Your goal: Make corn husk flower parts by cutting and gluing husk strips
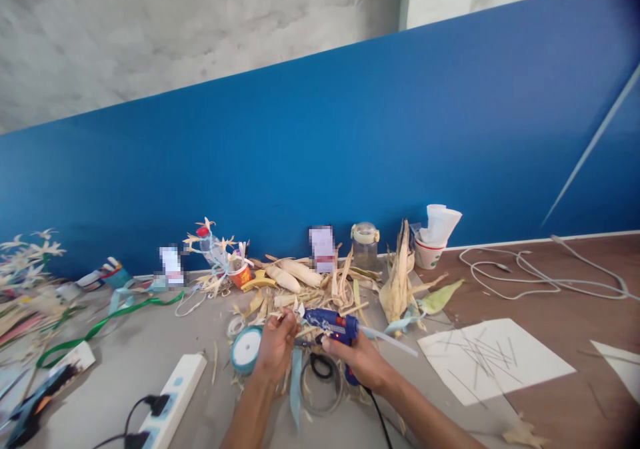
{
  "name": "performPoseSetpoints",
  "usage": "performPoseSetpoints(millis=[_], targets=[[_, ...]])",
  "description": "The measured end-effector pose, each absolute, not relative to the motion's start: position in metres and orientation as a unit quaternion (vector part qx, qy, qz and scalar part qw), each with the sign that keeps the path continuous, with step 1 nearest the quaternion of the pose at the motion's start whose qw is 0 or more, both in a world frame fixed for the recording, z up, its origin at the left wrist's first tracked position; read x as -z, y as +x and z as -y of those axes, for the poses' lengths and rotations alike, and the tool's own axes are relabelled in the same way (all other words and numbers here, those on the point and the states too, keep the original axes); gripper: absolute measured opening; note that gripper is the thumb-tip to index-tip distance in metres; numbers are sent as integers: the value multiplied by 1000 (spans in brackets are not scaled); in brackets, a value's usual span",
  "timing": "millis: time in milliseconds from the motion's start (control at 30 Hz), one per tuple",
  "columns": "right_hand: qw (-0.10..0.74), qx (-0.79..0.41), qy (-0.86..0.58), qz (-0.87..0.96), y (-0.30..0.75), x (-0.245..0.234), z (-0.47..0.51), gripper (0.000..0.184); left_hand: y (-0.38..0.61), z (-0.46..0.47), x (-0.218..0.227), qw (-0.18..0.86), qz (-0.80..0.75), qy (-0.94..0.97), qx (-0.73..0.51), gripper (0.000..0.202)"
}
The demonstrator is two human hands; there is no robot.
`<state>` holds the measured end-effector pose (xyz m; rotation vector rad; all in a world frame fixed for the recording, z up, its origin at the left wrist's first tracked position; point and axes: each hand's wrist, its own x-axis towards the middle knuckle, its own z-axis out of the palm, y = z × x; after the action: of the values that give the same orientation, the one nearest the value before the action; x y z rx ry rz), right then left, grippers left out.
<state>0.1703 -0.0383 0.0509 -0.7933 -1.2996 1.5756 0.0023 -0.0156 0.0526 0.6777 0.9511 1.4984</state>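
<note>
My right hand (357, 361) is wrapped round the handle of a blue hot glue gun (327, 324). A translucent glue stick (393, 341) sticks out of its back end, and its nozzle points left. My left hand (277, 342) is closed in a pinch just by the nozzle. A small pale piece shows near those fingertips, too small to name. Beside my left wrist lies a roll of blue ribbon (237, 352), and a light blue ribbon strip (295, 396) hangs down between my forearms. Dried corn husks (300, 272) are heaped behind both hands.
A white power strip (183, 382) with black plugs lies at front left. A lidded jar (365, 246), a paper cup (429, 256) and an upright husk bundle (399, 289) stand behind. White paper (530, 356) with thin sticks and a white cable (550, 282) lie right.
</note>
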Motion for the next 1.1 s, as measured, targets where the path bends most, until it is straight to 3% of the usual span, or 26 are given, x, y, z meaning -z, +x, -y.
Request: performPoseSetpoints(millis=[1100], targets=[[440, -649, -318, 532, 171, -51, 39, 54, 1, 14, -52, 575, -412, 255, -660, 41]])
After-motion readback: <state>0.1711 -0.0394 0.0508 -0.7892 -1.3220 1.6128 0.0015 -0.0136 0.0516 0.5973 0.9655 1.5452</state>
